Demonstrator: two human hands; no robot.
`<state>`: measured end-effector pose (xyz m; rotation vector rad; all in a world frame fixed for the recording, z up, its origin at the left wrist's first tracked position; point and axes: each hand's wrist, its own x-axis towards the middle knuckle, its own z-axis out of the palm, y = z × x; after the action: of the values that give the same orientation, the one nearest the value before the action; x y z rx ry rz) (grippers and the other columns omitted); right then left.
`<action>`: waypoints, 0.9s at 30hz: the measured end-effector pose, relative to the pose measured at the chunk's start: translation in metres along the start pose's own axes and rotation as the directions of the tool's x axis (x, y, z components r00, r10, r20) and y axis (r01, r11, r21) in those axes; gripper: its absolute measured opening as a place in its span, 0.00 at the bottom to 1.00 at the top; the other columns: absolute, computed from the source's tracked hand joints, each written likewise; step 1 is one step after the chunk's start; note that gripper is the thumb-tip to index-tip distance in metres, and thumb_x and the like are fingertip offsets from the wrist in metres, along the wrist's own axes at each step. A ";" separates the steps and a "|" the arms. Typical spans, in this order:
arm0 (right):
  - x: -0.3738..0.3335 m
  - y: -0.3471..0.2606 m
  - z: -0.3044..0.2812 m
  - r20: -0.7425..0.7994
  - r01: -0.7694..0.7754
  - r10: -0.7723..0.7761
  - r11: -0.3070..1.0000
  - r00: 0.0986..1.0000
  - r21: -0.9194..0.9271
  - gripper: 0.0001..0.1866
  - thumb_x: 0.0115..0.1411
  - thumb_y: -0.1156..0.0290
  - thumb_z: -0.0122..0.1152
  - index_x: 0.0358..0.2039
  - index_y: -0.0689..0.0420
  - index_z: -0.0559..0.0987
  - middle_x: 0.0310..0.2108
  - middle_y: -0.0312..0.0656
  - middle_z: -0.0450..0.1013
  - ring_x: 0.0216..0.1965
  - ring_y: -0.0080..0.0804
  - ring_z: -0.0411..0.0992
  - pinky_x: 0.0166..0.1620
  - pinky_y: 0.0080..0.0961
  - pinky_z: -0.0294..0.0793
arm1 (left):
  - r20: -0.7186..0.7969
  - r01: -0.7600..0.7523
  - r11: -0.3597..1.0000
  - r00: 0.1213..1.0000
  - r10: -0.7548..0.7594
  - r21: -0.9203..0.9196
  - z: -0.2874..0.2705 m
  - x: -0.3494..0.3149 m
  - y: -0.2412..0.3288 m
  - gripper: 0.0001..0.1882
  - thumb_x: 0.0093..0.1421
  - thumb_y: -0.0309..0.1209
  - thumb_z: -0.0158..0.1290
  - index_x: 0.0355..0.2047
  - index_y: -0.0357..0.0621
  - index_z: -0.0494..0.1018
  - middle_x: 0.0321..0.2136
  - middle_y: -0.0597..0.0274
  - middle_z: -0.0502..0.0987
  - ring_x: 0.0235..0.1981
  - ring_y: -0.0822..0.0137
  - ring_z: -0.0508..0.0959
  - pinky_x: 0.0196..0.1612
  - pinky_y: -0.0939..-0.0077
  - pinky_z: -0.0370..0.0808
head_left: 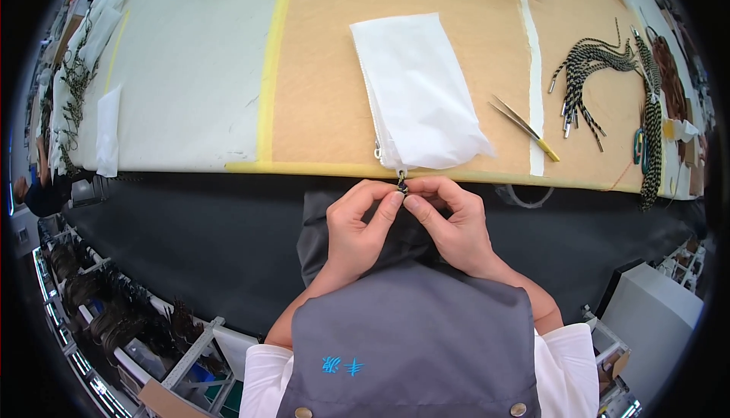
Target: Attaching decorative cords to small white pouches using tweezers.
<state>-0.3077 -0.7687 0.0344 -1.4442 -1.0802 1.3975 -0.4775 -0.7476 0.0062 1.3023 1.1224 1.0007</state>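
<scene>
Just off the table's front edge, my left hand and my right hand meet with thumbs and fingertips pinched together. Between them is a short piece of dark patterned cord, mostly covered by the fingers. A small metal ring or clasp shows above it, at the lower edge of a white zippered pouch. The pouch lies flat on the table, its zipper running down the left side to a metal puller. Whether the clasp is joined to the pouch I cannot tell.
Tweezers with a yellow end lie right of the pouch. Farther right are patterned cords with metal tips, a hanging cord bundle, green-handled snips and brown cords. A white strip lies at the left.
</scene>
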 end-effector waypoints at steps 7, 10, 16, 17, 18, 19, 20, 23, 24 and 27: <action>0.004 -0.006 -0.008 -0.024 0.235 -0.256 0.916 0.966 -0.326 0.07 0.63 0.77 0.68 0.41 0.64 0.83 0.34 0.39 0.82 0.32 0.17 0.78 0.34 0.17 0.77 | 0.000 0.026 1.000 1.000 -0.026 0.016 0.003 -0.001 0.006 0.09 0.67 0.24 0.57 0.44 0.31 0.79 0.37 0.56 0.83 0.38 0.70 0.81 0.43 0.78 0.76; 0.006 -0.013 -0.019 0.048 0.243 -0.245 0.880 0.968 -0.407 0.07 0.62 0.76 0.69 0.38 0.64 0.83 0.33 0.40 0.81 0.29 0.17 0.77 0.31 0.16 0.75 | 0.022 0.051 0.999 0.998 -0.051 -0.014 0.006 -0.002 0.006 0.09 0.67 0.24 0.57 0.45 0.31 0.79 0.38 0.57 0.83 0.39 0.70 0.81 0.43 0.78 0.76; 0.041 -0.045 -0.094 -0.262 0.189 -0.578 0.604 0.773 -0.774 0.10 0.58 0.73 0.70 0.40 0.60 0.82 0.33 0.44 0.79 0.31 0.36 0.76 0.38 0.27 0.76 | 0.132 0.304 0.821 0.952 -0.275 -0.483 0.006 -0.002 -0.007 0.12 0.71 0.26 0.51 0.48 0.31 0.78 0.43 0.51 0.84 0.47 0.64 0.81 0.55 0.71 0.74; 0.039 -0.043 -0.114 -0.267 0.185 -0.577 0.605 0.772 -0.774 0.10 0.58 0.73 0.70 0.40 0.60 0.82 0.33 0.44 0.79 0.31 0.36 0.76 0.38 0.27 0.76 | 0.203 0.364 0.711 0.931 -0.304 -0.602 0.008 0.001 -0.006 0.12 0.71 0.27 0.50 0.48 0.30 0.77 0.43 0.47 0.83 0.50 0.58 0.82 0.59 0.64 0.74; 0.039 -0.036 -0.132 -0.199 0.144 -0.568 0.501 0.799 -0.853 0.09 0.59 0.73 0.68 0.40 0.61 0.81 0.34 0.44 0.79 0.32 0.35 0.76 0.39 0.27 0.76 | 0.197 0.364 0.715 0.930 -0.309 -0.596 0.009 0.002 -0.005 0.12 0.71 0.27 0.50 0.48 0.30 0.77 0.43 0.47 0.83 0.50 0.58 0.82 0.59 0.64 0.74; 0.039 -0.032 -0.139 -0.136 0.104 -0.549 0.383 0.824 -0.918 0.08 0.61 0.73 0.66 0.40 0.62 0.81 0.36 0.43 0.79 0.33 0.34 0.76 0.40 0.28 0.75 | 0.252 0.407 0.661 0.913 -0.321 -0.631 0.010 0.005 -0.006 0.13 0.72 0.27 0.49 0.48 0.30 0.77 0.43 0.47 0.83 0.51 0.57 0.82 0.60 0.63 0.74; 0.039 -0.029 -0.135 -0.129 0.116 -0.547 0.390 0.827 -0.913 0.08 0.61 0.73 0.66 0.40 0.62 0.81 0.36 0.43 0.79 0.33 0.34 0.76 0.40 0.28 0.75 | 0.293 0.442 0.605 0.896 -0.334 -0.662 0.010 0.006 -0.008 0.13 0.72 0.27 0.49 0.48 0.31 0.77 0.44 0.46 0.83 0.51 0.55 0.82 0.60 0.62 0.74; 0.004 -0.035 -0.107 -0.195 -0.060 0.036 0.991 0.980 -0.118 0.06 0.71 0.72 0.54 0.43 0.61 0.71 0.32 0.38 0.78 0.31 0.18 0.72 0.33 0.18 0.71 | 0.298 0.446 0.588 0.894 -0.336 -0.675 0.009 0.007 -0.008 0.14 0.72 0.28 0.48 0.49 0.31 0.78 0.45 0.47 0.83 0.52 0.55 0.81 0.61 0.61 0.73; -0.006 -0.044 -0.103 0.039 -0.242 0.242 0.970 0.970 0.015 0.06 0.73 0.71 0.52 0.45 0.59 0.69 0.32 0.38 0.77 0.29 0.14 0.70 0.32 0.14 0.69 | 0.305 0.448 0.577 0.893 -0.331 -0.683 0.009 0.007 -0.008 0.14 0.72 0.28 0.48 0.49 0.31 0.77 0.45 0.47 0.83 0.53 0.54 0.81 0.61 0.61 0.73; -0.022 -0.039 -0.068 0.317 -0.385 0.336 0.916 0.887 0.109 0.11 0.74 0.67 0.50 0.51 0.59 0.71 0.28 0.30 0.71 0.27 0.11 0.66 0.30 0.11 0.63 | 0.323 0.460 0.559 0.887 -0.331 -0.689 0.009 0.007 -0.008 0.14 0.72 0.29 0.48 0.50 0.31 0.77 0.46 0.46 0.82 0.54 0.54 0.80 0.61 0.59 0.74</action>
<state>-0.2409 -0.7792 0.0802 -1.3894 -0.8658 1.9732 -0.4673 -0.7425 -0.0027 0.3916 0.6838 0.8473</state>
